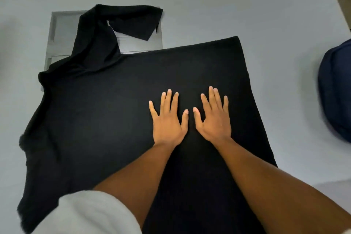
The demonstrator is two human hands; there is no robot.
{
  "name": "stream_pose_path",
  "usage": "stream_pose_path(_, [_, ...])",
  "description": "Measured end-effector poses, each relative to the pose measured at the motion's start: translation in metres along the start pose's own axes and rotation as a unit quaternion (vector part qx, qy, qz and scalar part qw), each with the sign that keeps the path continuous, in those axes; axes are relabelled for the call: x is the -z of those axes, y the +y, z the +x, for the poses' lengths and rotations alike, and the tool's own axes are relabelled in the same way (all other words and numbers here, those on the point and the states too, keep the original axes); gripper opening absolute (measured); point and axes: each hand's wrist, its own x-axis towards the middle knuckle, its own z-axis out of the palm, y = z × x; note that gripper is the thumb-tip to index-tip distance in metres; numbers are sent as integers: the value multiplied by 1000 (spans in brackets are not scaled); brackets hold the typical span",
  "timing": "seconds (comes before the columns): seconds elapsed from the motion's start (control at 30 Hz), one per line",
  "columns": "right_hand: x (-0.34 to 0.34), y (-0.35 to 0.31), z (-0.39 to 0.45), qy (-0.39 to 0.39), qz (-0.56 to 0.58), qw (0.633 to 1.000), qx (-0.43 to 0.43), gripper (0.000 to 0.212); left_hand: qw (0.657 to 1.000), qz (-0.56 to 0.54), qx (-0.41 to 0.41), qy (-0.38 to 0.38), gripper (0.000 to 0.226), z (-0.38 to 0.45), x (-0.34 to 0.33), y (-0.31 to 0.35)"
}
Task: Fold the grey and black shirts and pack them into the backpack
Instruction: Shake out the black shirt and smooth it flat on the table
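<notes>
Both hands, left (168, 119) and right (214, 118), lay flat with fingers spread on the soft black cotton shirt (114, 119) spread over the pale grey surface (209, 5); limp, light fabric, best pinched at hem or sleeve edges; dark blue backpack (336, 91) sat right

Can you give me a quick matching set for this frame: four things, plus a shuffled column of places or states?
Things:
1. black cotton shirt
2. folded light grey shirt
3. dark navy fabric backpack
4. left hand

Places or states:
A. at the right edge of the frame
B. partly under a black sleeve
C. spread across the table
D. fingers straight, pressed flat on black cloth

Pairs: 1-C, 2-B, 3-A, 4-D
</notes>
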Motion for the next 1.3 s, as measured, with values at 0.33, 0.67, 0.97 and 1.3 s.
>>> stream_pose_path(0.33, [1,48,0,10,-12,999,-44,75,999,38,-11,-5,72,-1,-5,-6])
stream_pose_path(0.67, [-21,14,-146,-7,-3,998,69,68,998,-35,44,4,64,-142,-11,-13])
stream_pose_path(0.97, [-21,60,-184,-27,-49,998,38,72,996,-35,79,11,63,-219,-13,-40])
stream_pose_path(1.3, [-5,49,-251,-63,28,992,-108,67,955,-128,266,36,52,-296,10,-54])
